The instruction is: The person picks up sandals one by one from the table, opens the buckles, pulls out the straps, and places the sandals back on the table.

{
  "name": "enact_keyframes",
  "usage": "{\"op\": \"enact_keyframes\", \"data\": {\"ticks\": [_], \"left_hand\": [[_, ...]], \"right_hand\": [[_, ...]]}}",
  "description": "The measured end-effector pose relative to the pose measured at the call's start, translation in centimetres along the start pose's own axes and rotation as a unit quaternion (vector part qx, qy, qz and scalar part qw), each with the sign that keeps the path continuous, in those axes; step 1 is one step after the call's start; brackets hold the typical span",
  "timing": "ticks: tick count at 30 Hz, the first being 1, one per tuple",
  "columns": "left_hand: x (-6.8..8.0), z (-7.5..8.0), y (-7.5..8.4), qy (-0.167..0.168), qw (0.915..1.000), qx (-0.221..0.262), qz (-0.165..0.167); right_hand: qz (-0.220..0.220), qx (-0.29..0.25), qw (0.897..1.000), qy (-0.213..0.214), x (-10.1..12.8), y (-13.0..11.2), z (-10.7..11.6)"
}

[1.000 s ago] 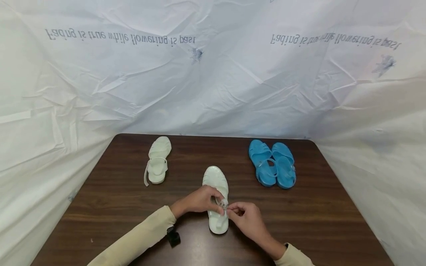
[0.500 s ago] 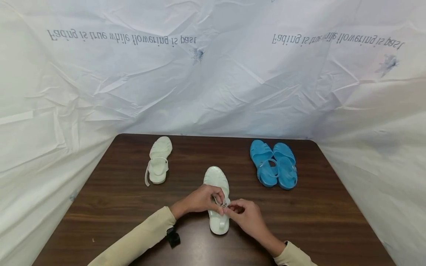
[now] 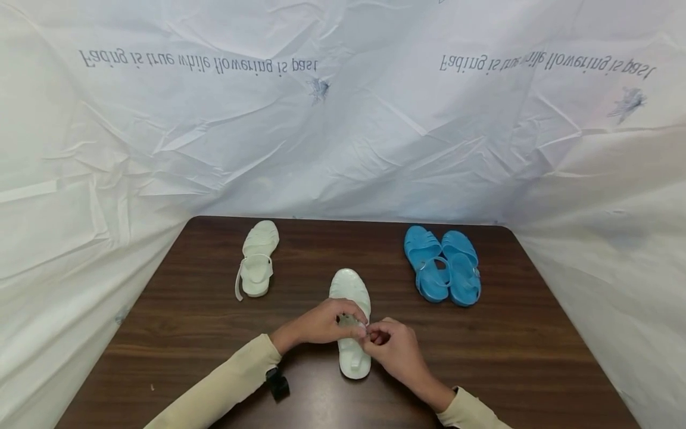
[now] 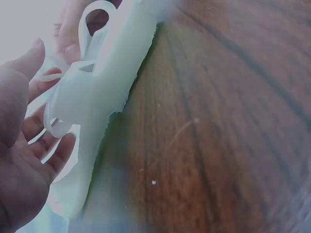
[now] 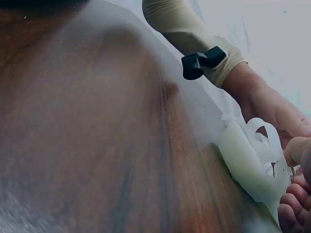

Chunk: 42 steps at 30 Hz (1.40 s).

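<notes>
Pinching the thin strap (image 3: 360,325) of a white jelly sandal (image 3: 351,322), both hands meet mid-surface, near the front edge: left hand (image 3: 321,322) curled over the strap from the left, right hand (image 3: 393,345) gripping it from the right. The sandal lies flat on the dark wood-grain surface (image 3: 187,310). Bare surface on both sides. A second white sandal (image 3: 257,259) and a blue sandal pair (image 3: 442,265) sit well apart, near the back edge.
</notes>
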<state>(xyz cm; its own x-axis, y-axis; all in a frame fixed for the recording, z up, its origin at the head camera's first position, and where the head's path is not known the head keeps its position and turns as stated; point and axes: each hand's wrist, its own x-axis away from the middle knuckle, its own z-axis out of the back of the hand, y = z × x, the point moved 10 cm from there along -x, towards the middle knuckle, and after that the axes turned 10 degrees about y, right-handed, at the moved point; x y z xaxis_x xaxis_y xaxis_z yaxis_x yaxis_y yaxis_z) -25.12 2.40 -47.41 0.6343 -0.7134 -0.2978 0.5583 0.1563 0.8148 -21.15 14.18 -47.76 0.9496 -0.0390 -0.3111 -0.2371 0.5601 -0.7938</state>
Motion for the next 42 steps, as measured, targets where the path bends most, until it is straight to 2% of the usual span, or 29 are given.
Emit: {"op": "enact_keyframes", "data": {"ticks": [4, 8, 14, 19, 23, 34, 39, 42], "left_hand": [[0.0, 0.2, 0.0, 0.003, 0.9999, 0.008, -0.009], [0.0, 0.4, -0.2, 0.005, 0.9999, 0.014, -0.003], [0.1, 1.0, -1.1, 0.031, 0.9981, 0.029, 0.044], [0.1, 0.9, -1.5, 0.028, 0.9964, 0.042, 0.069], [-0.1, 0.5, -1.1, 0.026, 0.9965, 0.047, 0.064], [-0.3, -0.5, 0.4, 0.034, 0.9963, 0.078, 0.013], [-0.4, -0.3, 0.2, 0.043, 0.9954, 0.083, 0.021], [-0.4, -0.5, 0.2, 0.03, 0.9961, 0.079, 0.023]], "right_hand": [[-0.009, -0.001, 1.0, -0.002, 0.1, 0.0, 0.1], [-0.006, 0.005, 1.0, 0.002, 0.2, -0.2, 0.3], [0.009, 0.017, 1.0, 0.011, 0.3, -0.5, 0.5], [0.004, 0.01, 1.0, 0.01, 0.2, -0.5, 0.6], [0.002, 0.011, 1.0, 0.009, 0.3, -0.4, 0.5], [0.005, 0.007, 1.0, 0.008, 0.3, -0.4, 0.5], [0.011, 0.016, 1.0, 0.012, 0.3, -0.4, 0.6], [0.017, 0.017, 1.0, 0.015, 0.2, -0.5, 0.6]]}}
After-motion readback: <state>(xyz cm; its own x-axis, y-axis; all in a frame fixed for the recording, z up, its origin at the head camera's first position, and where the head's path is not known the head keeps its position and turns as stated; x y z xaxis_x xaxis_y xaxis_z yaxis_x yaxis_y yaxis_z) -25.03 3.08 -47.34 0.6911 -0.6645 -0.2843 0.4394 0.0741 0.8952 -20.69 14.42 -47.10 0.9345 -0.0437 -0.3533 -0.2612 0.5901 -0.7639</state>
